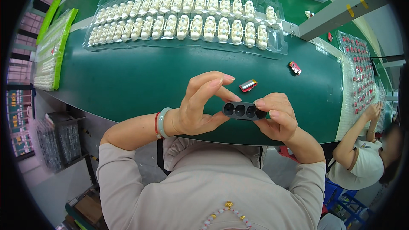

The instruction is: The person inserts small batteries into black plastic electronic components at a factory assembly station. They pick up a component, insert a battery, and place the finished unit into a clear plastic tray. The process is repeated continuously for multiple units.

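You've the blk 4-hole piece [240,110] up at bench [136,76] near edge, approx 5 o'clock. Your L hand [197,104]: thumb + a finger pinching its 9 o'clock end, others spread. Your R hand [277,117]: thumb + fingers gripping 3 o'clock end. Handling looks mid-way: piece not yet set down. From it, red/silver part [248,85] loose betw 12 & 1, red/white part [295,68] at 2; white units [210,27] already in clear tray [279,44], 11.
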Available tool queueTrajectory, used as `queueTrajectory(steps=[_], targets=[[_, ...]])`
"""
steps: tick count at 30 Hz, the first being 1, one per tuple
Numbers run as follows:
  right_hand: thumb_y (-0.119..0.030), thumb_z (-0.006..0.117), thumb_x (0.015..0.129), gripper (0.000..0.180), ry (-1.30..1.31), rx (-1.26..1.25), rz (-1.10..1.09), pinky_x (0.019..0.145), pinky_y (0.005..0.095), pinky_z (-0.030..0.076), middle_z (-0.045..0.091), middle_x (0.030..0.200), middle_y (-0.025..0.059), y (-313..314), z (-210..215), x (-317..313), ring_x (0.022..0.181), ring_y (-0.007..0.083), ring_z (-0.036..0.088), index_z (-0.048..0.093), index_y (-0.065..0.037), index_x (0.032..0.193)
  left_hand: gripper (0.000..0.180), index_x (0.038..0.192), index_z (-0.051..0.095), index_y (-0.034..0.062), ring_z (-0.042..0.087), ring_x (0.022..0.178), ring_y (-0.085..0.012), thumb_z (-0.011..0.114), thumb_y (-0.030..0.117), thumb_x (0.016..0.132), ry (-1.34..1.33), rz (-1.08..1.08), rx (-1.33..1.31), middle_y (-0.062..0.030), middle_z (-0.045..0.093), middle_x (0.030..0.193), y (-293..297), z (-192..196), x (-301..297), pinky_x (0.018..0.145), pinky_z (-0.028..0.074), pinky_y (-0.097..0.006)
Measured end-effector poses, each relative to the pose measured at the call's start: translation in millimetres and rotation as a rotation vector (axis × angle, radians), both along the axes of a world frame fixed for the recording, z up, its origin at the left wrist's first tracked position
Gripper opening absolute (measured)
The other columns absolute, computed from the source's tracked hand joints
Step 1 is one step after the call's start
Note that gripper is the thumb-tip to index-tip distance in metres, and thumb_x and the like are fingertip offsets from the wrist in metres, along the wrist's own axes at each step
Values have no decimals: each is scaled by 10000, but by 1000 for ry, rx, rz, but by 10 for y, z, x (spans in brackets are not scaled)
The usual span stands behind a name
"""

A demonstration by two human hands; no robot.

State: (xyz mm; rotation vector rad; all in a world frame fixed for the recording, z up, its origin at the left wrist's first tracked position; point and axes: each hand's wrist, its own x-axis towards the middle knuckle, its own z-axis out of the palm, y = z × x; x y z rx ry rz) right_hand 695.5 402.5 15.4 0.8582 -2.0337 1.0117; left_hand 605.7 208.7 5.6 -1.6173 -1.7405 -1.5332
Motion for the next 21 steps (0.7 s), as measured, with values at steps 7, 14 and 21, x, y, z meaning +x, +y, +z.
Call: queueTrajectory(steps=[7,14,21], targets=[[129,715,558,698,-74,-95,54,626,359,497,606,975,194,6,-34,-13,795,301,622,411,-25,1167,763,1312,279,-6,635,853,-228,706,-33,680,-207,-53,74,-212,467,1176,36,-52,56,863,429,-379],[145,705,544,762,-177,-151,115,629,375,496,594,1011,215,47,-79,-8,804,327,620,387,-27,1215,879,1354,209,30,652,776,-217,712,-82,641,-321,-118,0,-210,469,1181,52,-38,35,815,472,-351],[58,745,580,718,-268,-198,98,674,358,489,592,1020,194,51,-99,-11,837,312,610,411,-37,1209,766,1307,331,14,645,775,-226,708,-80,647,-450,-176,-48,-209,536,1113,51,-61,36,707,518,-300]])
